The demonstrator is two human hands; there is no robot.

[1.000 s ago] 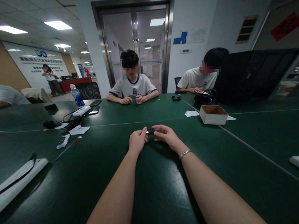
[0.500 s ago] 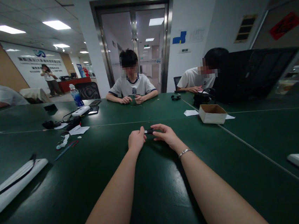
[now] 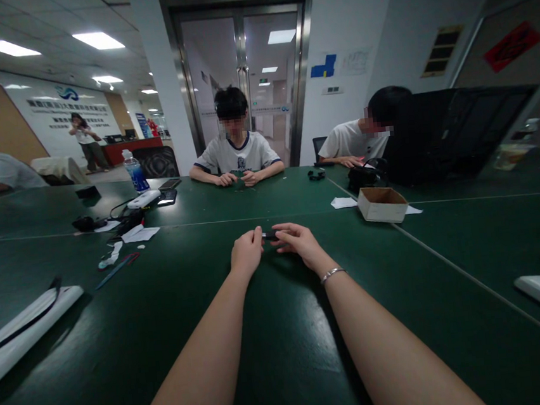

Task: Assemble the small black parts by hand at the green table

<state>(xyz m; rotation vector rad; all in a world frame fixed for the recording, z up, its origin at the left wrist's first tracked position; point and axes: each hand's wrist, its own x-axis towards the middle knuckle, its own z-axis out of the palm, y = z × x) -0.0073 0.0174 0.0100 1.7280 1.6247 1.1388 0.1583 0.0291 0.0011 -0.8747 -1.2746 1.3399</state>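
Between my two hands, just above the dark green table (image 3: 282, 328), is a small black stick-shaped object (image 3: 269, 235) with a silvery part at its left end. Its exact kind is too small to tell. My left hand (image 3: 247, 253) pinches the silvery end between thumb and fingers. Thumb and forefinger of my right hand (image 3: 300, 245) close on the black end from the right; its other fingers are curved behind. A silver bracelet (image 3: 333, 275) circles my right wrist.
To the left lie a white long device (image 3: 34, 333) with a black strap, tweezers-like blue strip (image 3: 117, 271), paper scraps (image 3: 142, 233) and cables. An open cardboard box (image 3: 382, 213) stands at right. Across the table sits a person (image 3: 236, 151); another person (image 3: 352, 140) leans beside a black monitor.
My right fingertips have come slightly closer to my left hand, and less of the silvery part shows. The whole view has shifted a little.
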